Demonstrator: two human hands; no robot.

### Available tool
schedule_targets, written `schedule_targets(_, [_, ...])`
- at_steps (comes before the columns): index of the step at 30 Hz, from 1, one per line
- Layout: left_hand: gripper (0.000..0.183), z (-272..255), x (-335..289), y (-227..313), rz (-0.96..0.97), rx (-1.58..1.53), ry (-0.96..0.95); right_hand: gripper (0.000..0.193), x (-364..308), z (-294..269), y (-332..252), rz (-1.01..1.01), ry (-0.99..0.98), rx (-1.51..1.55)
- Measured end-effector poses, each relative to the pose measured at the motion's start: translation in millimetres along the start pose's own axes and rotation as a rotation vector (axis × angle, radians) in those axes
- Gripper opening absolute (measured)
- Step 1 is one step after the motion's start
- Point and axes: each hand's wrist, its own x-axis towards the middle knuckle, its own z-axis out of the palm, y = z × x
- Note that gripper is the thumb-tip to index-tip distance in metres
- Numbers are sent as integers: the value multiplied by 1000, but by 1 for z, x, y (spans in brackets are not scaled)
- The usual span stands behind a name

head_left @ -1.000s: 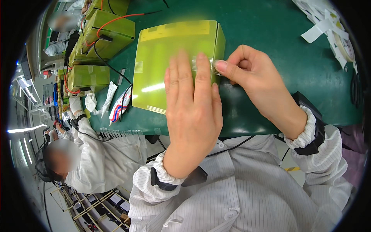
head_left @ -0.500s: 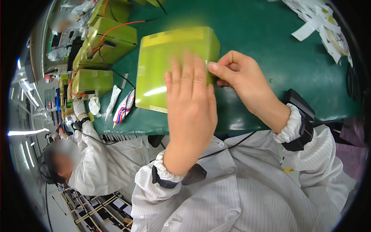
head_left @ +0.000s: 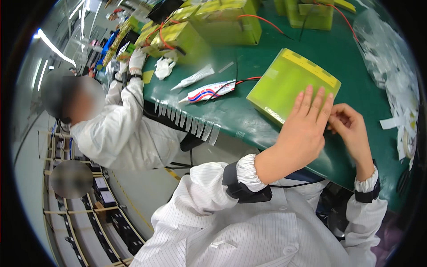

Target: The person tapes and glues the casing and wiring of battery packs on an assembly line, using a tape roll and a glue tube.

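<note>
A yellow-green wrapped block [head_left: 278,84], box-shaped with a brighter yellow strip along its far edge, lies on the green table in front of me. My left hand [head_left: 302,129] rests flat on its top face, fingers stretched out toward the far right. By the block's right side, my right hand [head_left: 353,131] is closed, thumb and bent fingers brought together. Whatever those fingers hold, if anything, is hidden. A red wire [head_left: 248,80] reaches the block's left side. To the left lies a white tube with red and blue stripes [head_left: 213,91], a thin black wire across it.
Similar green blocks with wires [head_left: 231,22] stand at the back. Short clear tape strips [head_left: 195,126] hang off the table's front edge. Clear plastic and white strips [head_left: 402,129] lie at the right. A co-worker in white [head_left: 120,133] sits at the left.
My view has swung left, so the block and hands appear farther right. My left hand stays flat on the block. My right hand stays closed beside its right edge.
</note>
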Motion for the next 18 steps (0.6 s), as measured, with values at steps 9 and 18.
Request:
schedule_targets(9, [60, -42, 34, -53, -138, -439, 93, 31, -3, -30, -3, 104, 62, -131])
schedule_targets(18, [73, -42, 48, -122, -741, -1434, -471, 62, -8, 22, -37, 213, 62, 512])
